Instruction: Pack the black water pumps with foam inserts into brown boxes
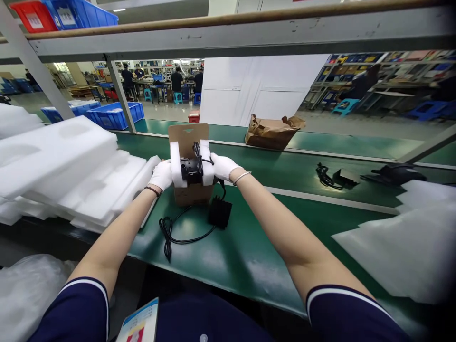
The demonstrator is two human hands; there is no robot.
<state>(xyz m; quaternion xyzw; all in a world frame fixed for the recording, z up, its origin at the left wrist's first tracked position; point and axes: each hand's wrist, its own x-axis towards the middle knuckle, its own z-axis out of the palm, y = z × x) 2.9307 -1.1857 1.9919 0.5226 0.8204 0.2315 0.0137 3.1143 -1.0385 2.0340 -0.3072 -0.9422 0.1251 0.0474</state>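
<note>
My left hand (pixel 162 175), in a white glove, grips a white foam end piece (pixel 177 164) from the left. On the opposite side my right hand (pixel 223 167), gloved too, is closed on the other foam end piece (pixel 206 162). Between the two foam pieces sits a black device (pixel 191 170) with a bundled black cable (pixel 196 149). Behind and below them stands a brown cardboard box (pixel 188 134) with its flap up. How far the foam goes into the box I cannot tell. A black power adapter (pixel 220 212) and a looped cord (pixel 185 241) lie in front.
Stacked white foam sheets (pixel 81 166) crowd the left of the green bench (pixel 249 266). Thin white sheets (pixel 406 237) lie at the right. Farther back are a crumpled paper bag (pixel 270 134), black cabled parts (pixel 335 178) and blue bins (pixel 116 115). A shelf beam (pixel 228 35) crosses overhead.
</note>
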